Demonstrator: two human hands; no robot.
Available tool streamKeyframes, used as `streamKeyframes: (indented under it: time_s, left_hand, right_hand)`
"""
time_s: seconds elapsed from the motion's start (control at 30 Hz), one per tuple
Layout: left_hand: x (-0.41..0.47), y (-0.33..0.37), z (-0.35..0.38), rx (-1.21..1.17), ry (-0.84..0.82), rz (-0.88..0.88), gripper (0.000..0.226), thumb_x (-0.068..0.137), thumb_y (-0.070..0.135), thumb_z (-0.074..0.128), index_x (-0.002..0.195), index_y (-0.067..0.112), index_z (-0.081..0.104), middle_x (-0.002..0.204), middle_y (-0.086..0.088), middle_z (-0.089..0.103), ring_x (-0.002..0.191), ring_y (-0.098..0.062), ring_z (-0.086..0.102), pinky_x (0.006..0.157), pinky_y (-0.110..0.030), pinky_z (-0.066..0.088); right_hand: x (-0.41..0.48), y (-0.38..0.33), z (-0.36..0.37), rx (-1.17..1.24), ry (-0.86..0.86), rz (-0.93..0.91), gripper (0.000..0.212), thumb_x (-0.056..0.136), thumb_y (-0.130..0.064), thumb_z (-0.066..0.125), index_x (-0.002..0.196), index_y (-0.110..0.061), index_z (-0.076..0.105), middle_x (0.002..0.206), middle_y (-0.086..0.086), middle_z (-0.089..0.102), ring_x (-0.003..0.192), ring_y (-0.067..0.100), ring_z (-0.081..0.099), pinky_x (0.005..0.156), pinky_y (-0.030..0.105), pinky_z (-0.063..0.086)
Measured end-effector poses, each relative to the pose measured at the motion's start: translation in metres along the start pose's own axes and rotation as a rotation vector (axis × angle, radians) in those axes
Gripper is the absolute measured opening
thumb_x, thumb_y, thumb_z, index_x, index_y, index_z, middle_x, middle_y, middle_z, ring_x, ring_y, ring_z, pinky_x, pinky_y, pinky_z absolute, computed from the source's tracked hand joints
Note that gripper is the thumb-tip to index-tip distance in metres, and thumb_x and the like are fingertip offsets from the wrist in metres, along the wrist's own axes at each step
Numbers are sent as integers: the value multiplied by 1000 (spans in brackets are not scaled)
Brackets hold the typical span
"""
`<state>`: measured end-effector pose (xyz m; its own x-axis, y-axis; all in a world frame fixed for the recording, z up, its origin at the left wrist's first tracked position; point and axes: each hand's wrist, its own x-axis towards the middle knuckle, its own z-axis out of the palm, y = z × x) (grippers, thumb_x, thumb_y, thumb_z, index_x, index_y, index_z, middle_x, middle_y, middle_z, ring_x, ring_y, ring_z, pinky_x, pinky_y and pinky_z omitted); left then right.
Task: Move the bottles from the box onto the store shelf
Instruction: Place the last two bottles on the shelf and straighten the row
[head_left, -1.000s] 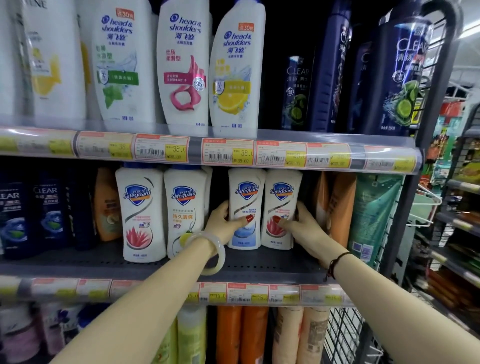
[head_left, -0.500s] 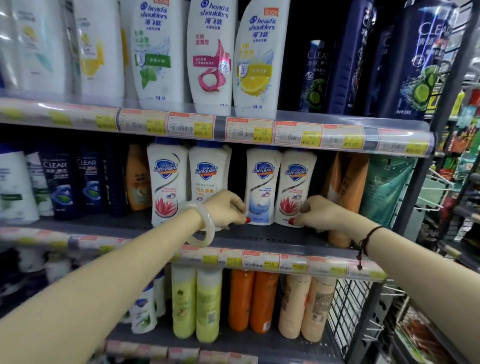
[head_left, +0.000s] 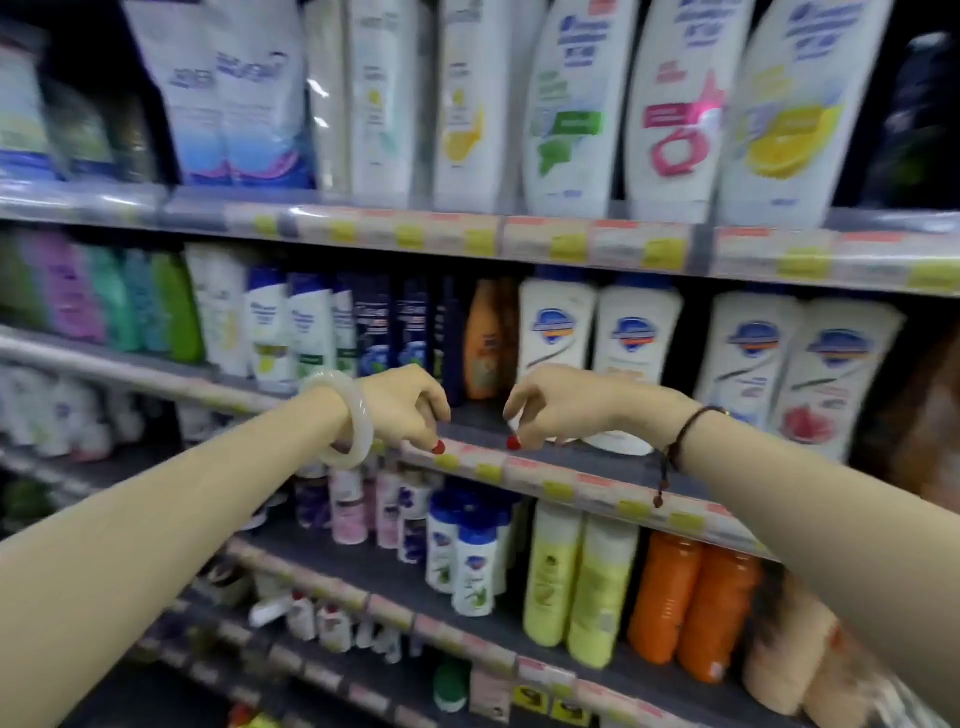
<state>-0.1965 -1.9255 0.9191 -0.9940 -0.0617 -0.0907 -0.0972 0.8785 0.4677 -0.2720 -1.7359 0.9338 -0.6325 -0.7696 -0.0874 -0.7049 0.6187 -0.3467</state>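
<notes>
The person's two arms reach toward the grey metal middle shelf (head_left: 613, 462), and both hands hang just in front of its front edge, close together but not touching. The left hand (head_left: 410, 402), with a pale translucent bangle (head_left: 353, 421) on its wrist, has its fingers loosely curled downward and holds nothing. The right hand (head_left: 556, 408), with a dark cord bracelet (head_left: 680, 436) at the wrist, droops the same way, fingers slackly bent and holding nothing.

Four white plastic bottles with blue shield labels (head_left: 556, 332) stand upright in a row on that shelf, behind and to the right of the right hand, in two pairs with a gap between them. The lower part of the left pair is hidden by that hand. A small orange bottle (head_left: 483, 343) stands just left of the row.

Tall white shampoo bottles (head_left: 675, 104) fill the shelf above. Pale yellow bottles (head_left: 576, 577) and ribbed orange bottles (head_left: 691, 603) stand on the shelf below. The whole view is blurred, so the labels cannot be read.
</notes>
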Motion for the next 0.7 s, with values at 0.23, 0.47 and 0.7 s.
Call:
streamKeyframes:
  time_s: [0.23,0.47,0.7]
  left_hand:
    - [-59,-125,-15,-51,35,-292,34,82,14,68,113,7,59,106,-17,68,88,-34,64,72,-37,54]
    - [-103,-228,4,-146,140,-579,34,74,12,75,105,3,65,85,-7,66,68,-16,57,62,-23,49]
    - [-138,-317,50,-232,189,-830,34,71,12,76,102,2,67,89,-6,64,91,-25,63,83,-37,52]
  right_hand:
    - [93,-90,65,-59,-139,-228,45,84,-29,66,125,-13,57,118,1,62,93,17,60,80,31,51]
    - [177,-163,148,-155,-323,-417,49,83,-26,68,125,-6,56,116,8,66,103,25,62,84,37,51]
    - [251,-220,249,-255,-498,-598,46,78,-26,69,116,-3,60,115,13,66,100,28,62,87,41,53]
